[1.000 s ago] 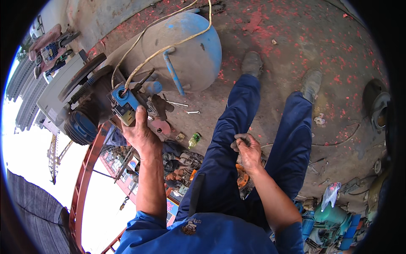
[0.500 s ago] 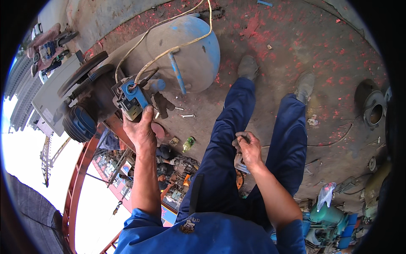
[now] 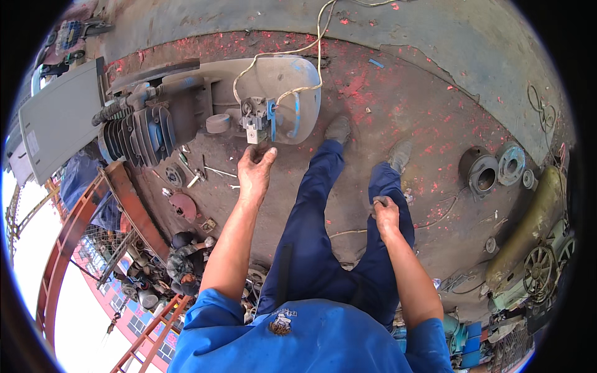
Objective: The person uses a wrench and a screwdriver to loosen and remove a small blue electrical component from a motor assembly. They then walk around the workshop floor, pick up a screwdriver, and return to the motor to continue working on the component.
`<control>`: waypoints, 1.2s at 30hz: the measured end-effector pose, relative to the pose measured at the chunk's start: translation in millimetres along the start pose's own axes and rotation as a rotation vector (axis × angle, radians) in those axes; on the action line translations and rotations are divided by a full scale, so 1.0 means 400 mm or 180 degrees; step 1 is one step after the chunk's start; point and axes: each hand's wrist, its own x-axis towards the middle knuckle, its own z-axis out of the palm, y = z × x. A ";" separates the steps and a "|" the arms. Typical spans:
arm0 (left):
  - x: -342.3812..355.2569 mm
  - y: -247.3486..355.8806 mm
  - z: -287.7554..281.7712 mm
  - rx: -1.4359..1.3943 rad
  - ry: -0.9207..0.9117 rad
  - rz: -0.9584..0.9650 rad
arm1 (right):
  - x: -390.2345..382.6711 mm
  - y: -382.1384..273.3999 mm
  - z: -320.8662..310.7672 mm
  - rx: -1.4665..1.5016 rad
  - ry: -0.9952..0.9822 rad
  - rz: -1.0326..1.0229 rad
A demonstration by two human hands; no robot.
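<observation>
My left hand [image 3: 255, 173] reaches forward, fingers stretched out, fingertips at the lower edge of a small grey and blue switch box [image 3: 256, 119]. The box sits on the grey tank [image 3: 297, 87] of an air compressor, and a pale cable [image 3: 318, 43] runs up from it. I cannot tell whether the fingers grip the box. My right hand [image 3: 385, 212] rests by my right thigh, closed around a small grey object whose kind I cannot make out. My blue trouser legs and shoes stand on the red-speckled concrete floor.
The compressor's finned cylinder [image 3: 134, 133] and motor lie left of the tank. Loose tools [image 3: 199, 174] and a red disc [image 3: 183, 205] lie on the floor below it. Metal flanges [image 3: 484, 174] and a yellowish cylinder [image 3: 528, 230] are at the right. A red steel frame [image 3: 74, 248] runs along the left.
My view has shifted closer to the compressor. The left hand, earlier wrapped around the blue box, now has its fingers stretched below it. The right hand stays closed by the thigh.
</observation>
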 end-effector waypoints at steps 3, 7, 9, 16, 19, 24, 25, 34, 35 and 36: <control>-0.050 -0.083 -0.032 -0.0108 -0.0346 -0.0373 | -0.037 -0.075 -0.019 -0.0086 0.0216 -0.0071; -0.116 -0.164 -0.062 -0.0331 -0.0600 -0.0761 | -0.044 -0.244 0.028 -0.0797 0.0261 -0.0973; -0.145 -0.250 -0.085 -0.0411 -0.0622 -0.1013 | -0.075 -0.363 0.103 -0.1364 0.0264 -0.1369; -0.164 -0.402 -0.190 -0.0765 -0.0456 -0.1324 | -0.028 -0.679 0.409 -0.1205 -0.0404 -0.2753; -0.143 -0.447 -0.237 -0.0854 -0.0295 -0.1401 | 0.016 -0.682 0.492 -0.0166 -0.0953 -0.2913; -0.164 -0.535 -0.195 -0.1309 0.0253 -0.1356 | 0.075 -0.665 0.505 0.0259 -0.1687 -0.2786; -0.180 -0.557 -0.182 -0.1318 0.0316 -0.1364 | 0.081 -0.663 0.511 0.0600 -0.2041 -0.2679; -0.441 -0.724 0.050 -0.1557 0.0803 -0.1667 | 0.209 -0.659 0.456 -0.0512 -0.2076 -0.3698; -0.465 -0.730 0.072 -0.1575 0.0874 -0.1718 | 0.215 -0.666 0.467 -0.0419 -0.2200 -0.3639; -0.496 -0.732 0.094 -0.1600 0.0918 -0.1786 | 0.215 -0.669 0.468 -0.0346 -0.2301 -0.3563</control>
